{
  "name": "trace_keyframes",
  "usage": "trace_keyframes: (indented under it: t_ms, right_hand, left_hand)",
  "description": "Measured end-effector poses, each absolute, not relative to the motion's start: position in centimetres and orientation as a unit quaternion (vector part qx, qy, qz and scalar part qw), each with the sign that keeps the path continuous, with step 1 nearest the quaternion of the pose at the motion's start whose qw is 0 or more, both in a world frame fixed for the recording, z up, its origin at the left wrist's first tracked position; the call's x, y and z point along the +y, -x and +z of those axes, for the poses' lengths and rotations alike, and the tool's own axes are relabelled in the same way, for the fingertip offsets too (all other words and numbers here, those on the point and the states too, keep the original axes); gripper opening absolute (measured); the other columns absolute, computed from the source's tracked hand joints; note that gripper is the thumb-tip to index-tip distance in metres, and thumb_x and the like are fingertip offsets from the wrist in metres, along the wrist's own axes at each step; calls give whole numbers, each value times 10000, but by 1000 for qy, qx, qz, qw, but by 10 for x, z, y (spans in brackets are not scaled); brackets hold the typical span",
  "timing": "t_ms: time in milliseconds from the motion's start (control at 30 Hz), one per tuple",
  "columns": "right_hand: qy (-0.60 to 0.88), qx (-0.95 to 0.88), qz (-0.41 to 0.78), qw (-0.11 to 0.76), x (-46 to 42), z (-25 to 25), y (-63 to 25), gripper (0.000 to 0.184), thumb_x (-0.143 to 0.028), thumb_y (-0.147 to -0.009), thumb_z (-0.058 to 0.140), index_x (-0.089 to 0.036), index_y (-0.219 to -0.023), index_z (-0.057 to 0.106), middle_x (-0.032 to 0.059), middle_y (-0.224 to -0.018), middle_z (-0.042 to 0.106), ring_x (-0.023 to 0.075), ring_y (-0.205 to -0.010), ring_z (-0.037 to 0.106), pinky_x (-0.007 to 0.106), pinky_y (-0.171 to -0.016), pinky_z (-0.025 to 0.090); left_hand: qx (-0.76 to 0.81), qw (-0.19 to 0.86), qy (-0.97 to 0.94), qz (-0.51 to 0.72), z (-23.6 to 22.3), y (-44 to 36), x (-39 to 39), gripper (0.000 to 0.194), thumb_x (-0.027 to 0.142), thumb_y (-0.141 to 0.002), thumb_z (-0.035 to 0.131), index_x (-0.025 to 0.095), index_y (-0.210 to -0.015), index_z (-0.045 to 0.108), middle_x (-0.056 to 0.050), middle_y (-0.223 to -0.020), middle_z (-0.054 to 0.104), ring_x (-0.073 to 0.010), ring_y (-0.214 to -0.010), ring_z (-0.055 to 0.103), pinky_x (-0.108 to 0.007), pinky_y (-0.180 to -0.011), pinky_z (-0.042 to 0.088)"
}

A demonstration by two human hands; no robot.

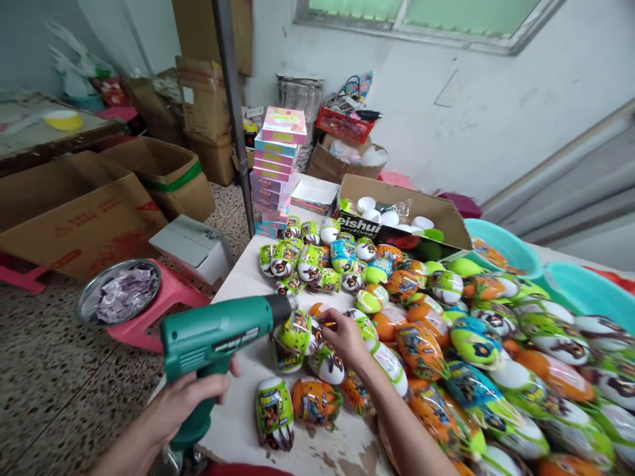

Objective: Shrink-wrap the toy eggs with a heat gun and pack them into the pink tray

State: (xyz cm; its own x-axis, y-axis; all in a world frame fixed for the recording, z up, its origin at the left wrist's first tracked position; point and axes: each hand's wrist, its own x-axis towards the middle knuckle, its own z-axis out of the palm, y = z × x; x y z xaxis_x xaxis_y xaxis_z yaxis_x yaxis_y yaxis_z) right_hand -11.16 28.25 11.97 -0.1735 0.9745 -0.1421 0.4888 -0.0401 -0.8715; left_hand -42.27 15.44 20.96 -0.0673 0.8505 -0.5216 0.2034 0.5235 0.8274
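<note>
My left hand (191, 396) is wrapped around the handle of a green heat gun (218, 334). Its dark nozzle points right, just above a green-and-white wrapped toy egg (296, 332). At the right end of that egg, my right hand (343, 338) has its fingers curled and pinched together; the exact grip is partly hidden. An orange egg (318, 309) lies just behind these fingers. Closer to me, a green egg in printed film (274, 411) and an orange one (316, 402) lie side by side on the white table (238, 423).
Many wrapped eggs (426, 347) cover the table's right side. Behind them stand a carton of white and green shells (404, 241), turquoise basins (510, 244) and stacked boxes (275, 178). Left of the table, a pink stool (171, 297) bears a metal bowl of sachets (82, 311). A pole (233, 99) rises at the corner.
</note>
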Motion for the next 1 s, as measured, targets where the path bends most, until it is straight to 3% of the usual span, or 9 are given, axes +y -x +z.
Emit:
trace_keyframes:
  t_ms: [200,333,500,667,833,1000]
  right_hand:
    - [652,-544,397,348,287,122,24,287,-361,-623,622,-192,-854,647,63,-845,717,224,-729,671,324,-650,528]
    - [719,-564,278,296,299,119,-27,306,-384,-661,570,-211,-892,671,76,-892,718,254,-778,679,384,-733,524]
    - [733,-594,105,315,320,122,14,390,-350,-709,518,-174,-1025,666,139,-1063,673,279,-963,630,416,-854,492]
    - [725,-571,258,286,352,100,114,354,-345,-764,536,-153,-1041,646,95,-912,699,226,-753,644,337,-744,497]
    - [782,-524,213,264,383,68,154,383,-364,-732,595,-117,-1021,642,176,-1045,622,286,-864,626,362,-776,468]
    - [795,-481,231,288,398,58,154,235,-327,-737,555,-165,-882,644,126,-938,647,255,-794,612,333,-731,439]
  left_hand:
    - [654,585,-418,235,207,424,187,225,279,-643,604,207,-805,742,13,-649,666,-179,-616,569,-275,-625,452]
    - [656,511,-462,309,207,420,228,168,248,-693,593,216,-793,724,-4,-692,688,-202,-702,608,-306,-711,466]
    - [629,532,-468,319,198,380,285,157,255,-665,604,202,-782,695,11,-674,661,-173,-581,576,-294,-603,462]
    - [626,522,-478,329,176,358,302,129,249,-691,588,193,-762,680,2,-660,644,-179,-612,566,-300,-630,458]
    - [633,514,-483,320,172,368,302,125,258,-714,581,207,-780,674,14,-651,647,-178,-600,579,-303,-645,467]
    - [653,500,-480,305,170,377,296,108,245,-712,590,211,-756,682,8,-665,673,-193,-655,613,-308,-699,478]
